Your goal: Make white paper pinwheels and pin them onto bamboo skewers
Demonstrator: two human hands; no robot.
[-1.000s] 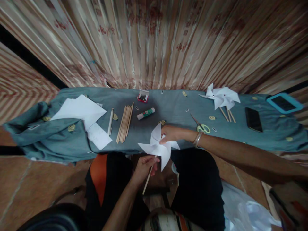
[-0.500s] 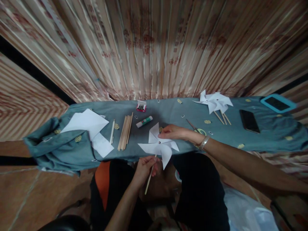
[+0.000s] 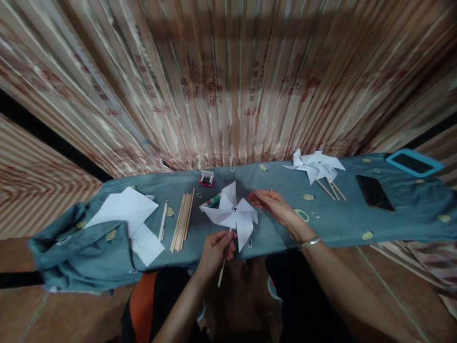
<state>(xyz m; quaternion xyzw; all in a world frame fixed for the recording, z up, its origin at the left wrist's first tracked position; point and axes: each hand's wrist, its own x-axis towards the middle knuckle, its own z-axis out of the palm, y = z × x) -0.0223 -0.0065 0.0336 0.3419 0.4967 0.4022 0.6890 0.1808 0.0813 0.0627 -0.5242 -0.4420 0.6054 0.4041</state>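
Note:
A white paper pinwheel (image 3: 228, 217) with a shiny pin at its centre is held up over the table's near edge. Its thin wooden stick (image 3: 221, 274) is pinched by my left hand (image 3: 216, 250) just below the blades. Beside the right-hand blade is my right hand (image 3: 271, 204), fingers loosely bent and apart, holding nothing. Behind the pinwheel a glue stick (image 3: 213, 201) is partly covered. Scissors (image 3: 302, 215) lie by my right wrist, only a yellow-green handle showing. Two or more similar pinwheels (image 3: 319, 166) lie overlapped at the back right.
On the green-blue cloth (image 3: 271, 238) lie several wooden sticks (image 3: 183, 221), a white pen (image 3: 163, 219), white paper sheets (image 3: 124, 207) and a small open box of pins (image 3: 206, 179). A dark phone (image 3: 374, 193) and a blue-framed tablet (image 3: 414, 163) are at right. A pleated curtain (image 3: 221, 95) hangs behind.
My right hand has come away from the pinwheel's blades and moved right. The pinwheel has turned slightly, now covering part of the glue stick. The camera view has tilted up.

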